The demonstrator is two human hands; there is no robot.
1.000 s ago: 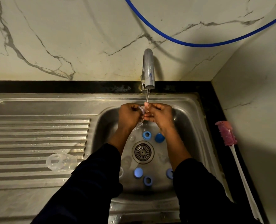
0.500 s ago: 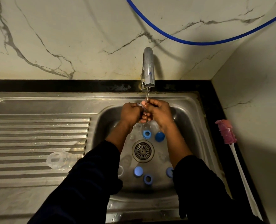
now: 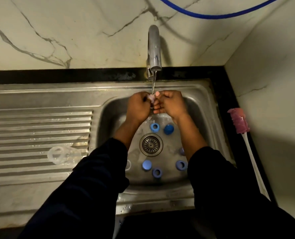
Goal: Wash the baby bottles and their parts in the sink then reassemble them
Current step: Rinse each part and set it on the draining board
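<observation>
Under the stream from the tap (image 3: 154, 49), near the back edge of the sink (image 3: 204, 91), the left hand (image 3: 138, 107) and right hand (image 3: 171, 104) have their fingers curled and pinch between them a small, pale, see-through part (image 3: 151, 97), wet and half hidden by the fingertips. Blue rings (image 3: 154, 127) and caps (image 3: 168, 129) lie round the drain (image 3: 151, 144), a clear bottle (image 3: 62, 155) lies on its side at the drainboard's (image 3: 39, 121) front right, and a pink brush (image 3: 239, 123) lies on the counter (image 3: 233, 94) along the sink's right edge. Since half a second ago the hands have drawn slightly apart, so the part shows more, while the blue pieces have stayed put.
</observation>
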